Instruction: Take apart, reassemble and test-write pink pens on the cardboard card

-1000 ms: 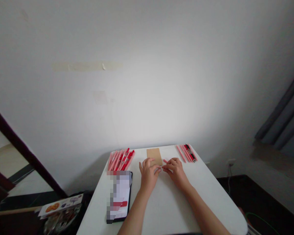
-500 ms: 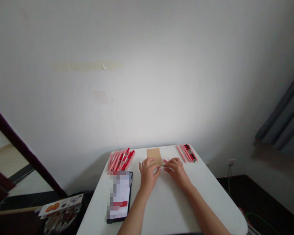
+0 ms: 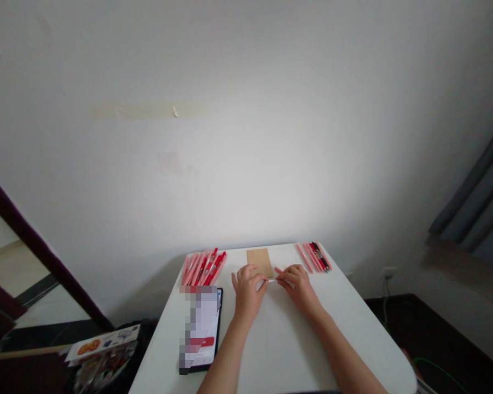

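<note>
My left hand [image 3: 248,288] and my right hand [image 3: 297,283] meet over the far middle of the white table [image 3: 279,350]. Both are closed in a pinch. Between their fingertips stretches a thin pale rod, perhaps a pen refill [image 3: 272,280]. A pink pen part [image 3: 277,270] pokes out from behind my right hand's fingers. Just beyond the hands lies a small brown card [image 3: 259,259].
A pile of red and pink pens [image 3: 203,267] lies at the table's far left. A smaller row of pink, red and black pens [image 3: 314,256] lies at the far right. A tablet [image 3: 201,329] rests near the left edge. A printed bag [image 3: 102,350] sits on the floor to the left.
My hands have drawn slightly apart, and the thin pale rod now shows between their fingertips.
</note>
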The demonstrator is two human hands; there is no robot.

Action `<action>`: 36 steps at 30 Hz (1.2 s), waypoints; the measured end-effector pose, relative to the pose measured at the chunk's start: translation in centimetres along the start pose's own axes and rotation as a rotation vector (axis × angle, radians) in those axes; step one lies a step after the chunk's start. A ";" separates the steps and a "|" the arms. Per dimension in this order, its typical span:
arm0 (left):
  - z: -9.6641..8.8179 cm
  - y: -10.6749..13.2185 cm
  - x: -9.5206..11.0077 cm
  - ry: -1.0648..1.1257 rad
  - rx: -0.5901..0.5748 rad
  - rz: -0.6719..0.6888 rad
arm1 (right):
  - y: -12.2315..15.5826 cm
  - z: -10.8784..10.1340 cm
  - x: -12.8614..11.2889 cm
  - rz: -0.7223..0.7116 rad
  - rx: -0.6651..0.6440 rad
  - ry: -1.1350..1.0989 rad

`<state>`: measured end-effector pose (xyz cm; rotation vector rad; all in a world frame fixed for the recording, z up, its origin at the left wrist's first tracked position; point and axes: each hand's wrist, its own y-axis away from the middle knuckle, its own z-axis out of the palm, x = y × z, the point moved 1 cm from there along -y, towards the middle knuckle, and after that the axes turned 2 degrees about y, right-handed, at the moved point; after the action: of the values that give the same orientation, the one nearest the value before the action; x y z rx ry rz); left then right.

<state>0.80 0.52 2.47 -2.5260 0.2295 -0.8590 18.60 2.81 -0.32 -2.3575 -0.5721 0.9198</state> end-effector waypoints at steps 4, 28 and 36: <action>0.0 0.0 0.0 -0.002 -0.001 -0.004 | 0.0 0.1 0.1 0.015 0.016 0.014; -0.8 0.3 -1.0 -0.519 0.123 -0.110 | 0.0 -0.2 1.2 0.099 0.081 0.089; -0.8 0.2 -1.3 -0.500 0.127 -0.132 | 0.0 -0.3 1.1 0.107 0.070 0.074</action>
<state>-0.73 0.39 2.29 -2.5581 -0.1499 -0.2532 19.57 3.32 -0.73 -2.3662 -0.3815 0.8807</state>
